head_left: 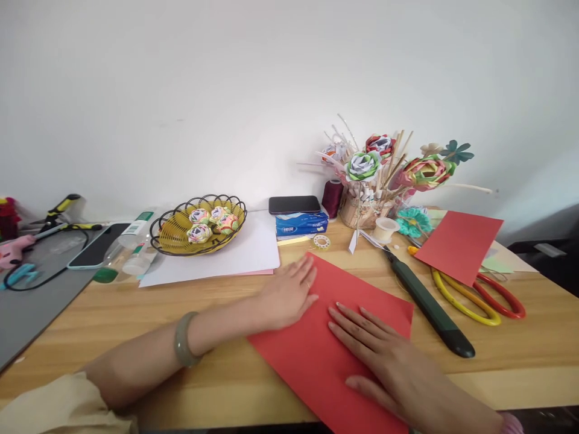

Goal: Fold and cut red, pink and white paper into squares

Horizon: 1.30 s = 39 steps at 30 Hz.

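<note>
A large sheet of red paper (312, 355) lies slantwise on the wooden table, its near end reaching past the table's front edge. My left hand (289, 293) rests on the sheet's far left edge near the corner, fingers stretched out. Flat on the middle of the sheet lies my right hand (380, 355), its fingers extended and its thumb apart. Neither hand grips anything. Parts of the sheet are hidden beneath both hands.
Right of the sheet lies a dark green tool with a long handle (429, 307), beside red-and-yellow-handled scissors (470, 301) under a smaller red sheet (461, 244). Behind stand a basket of paper flowers (167, 235), a blue tissue pack (301, 224) and a flower-filled holder (362, 211).
</note>
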Tool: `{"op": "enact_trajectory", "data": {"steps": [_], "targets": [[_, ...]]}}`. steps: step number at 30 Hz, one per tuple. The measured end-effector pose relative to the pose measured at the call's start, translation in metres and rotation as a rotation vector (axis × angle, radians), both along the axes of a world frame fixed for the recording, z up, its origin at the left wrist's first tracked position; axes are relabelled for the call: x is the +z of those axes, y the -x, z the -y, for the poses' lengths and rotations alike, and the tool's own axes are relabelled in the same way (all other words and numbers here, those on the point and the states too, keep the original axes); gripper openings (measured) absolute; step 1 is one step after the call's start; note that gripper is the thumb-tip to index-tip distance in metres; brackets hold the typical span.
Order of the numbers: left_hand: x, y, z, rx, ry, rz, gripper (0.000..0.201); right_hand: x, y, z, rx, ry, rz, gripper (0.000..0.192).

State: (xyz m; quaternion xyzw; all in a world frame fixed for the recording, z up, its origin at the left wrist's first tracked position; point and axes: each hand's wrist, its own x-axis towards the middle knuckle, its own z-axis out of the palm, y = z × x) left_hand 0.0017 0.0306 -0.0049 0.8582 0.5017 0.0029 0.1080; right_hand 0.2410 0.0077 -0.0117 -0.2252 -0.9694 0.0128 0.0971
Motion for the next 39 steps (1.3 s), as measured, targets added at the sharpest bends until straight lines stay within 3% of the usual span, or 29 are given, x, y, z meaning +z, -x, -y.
{"op": "enact_trajectory", "data": {"steps": [3, 5, 9, 12, 15, 18, 21, 24, 29, 32, 34, 37, 39], "targets": [[0.002, -0.002, 0.025, -0.256, 0.097, 0.064, 0.082, -0.012, 0.005, 0.006, -0.137, -0.185, -0.074, 0.053], [0.003, 0.002, 0.045, -0.351, 0.144, 0.085, 0.083, -0.019, 0.003, 0.008, -0.225, -0.308, -0.094, 0.053], [-0.002, 0.011, 0.079, -0.187, 0.186, 0.019, 0.094, -0.019, -0.013, 0.011, -0.212, -0.463, -0.116, 0.045], [-0.006, 0.016, 0.094, -0.091, 0.201, -0.049, 0.085, -0.007, -0.026, 0.019, -0.024, -0.382, -0.094, 0.056], [0.004, 0.030, 0.100, -0.170, 0.230, -0.036, 0.066, 0.003, -0.034, 0.024, 0.070, -0.227, -0.037, 0.074], [0.024, 0.052, 0.101, -0.280, 0.322, 0.022, 0.082, 0.004, -0.042, 0.024, 0.093, -0.189, -0.015, 0.085], [0.038, 0.068, 0.098, -0.260, 0.367, 0.092, 0.087, -0.003, -0.049, 0.022, 0.106, -0.255, 0.025, 0.088], [0.042, 0.075, 0.093, -0.250, 0.394, 0.155, 0.085, -0.009, -0.056, 0.021, 0.033, -0.227, 0.012, 0.080], [0.042, 0.082, 0.077, -0.268, 0.493, 0.295, 0.090, -0.005, -0.057, 0.014, -0.060, -0.131, -0.140, 0.040], [0.040, 0.082, 0.073, -0.186, 0.511, 0.376, 0.095, 0.002, -0.050, 0.009, -0.191, -0.069, -0.218, 0.027], [0.035, 0.077, 0.073, -0.074, 0.498, 0.460, 0.078, 0.005, -0.044, 0.006, -0.303, 0.022, -0.312, 0.025], [0.024, 0.063, 0.071, 0.150, 0.487, 0.747, 0.042, 0.008, -0.031, -0.001, -0.544, 0.261, -0.438, 0.035], [0.016, 0.053, 0.065, 0.305, 0.468, 0.911, 0.038, 0.007, -0.022, -0.007, -0.678, 0.360, -0.494, 0.041]]}}
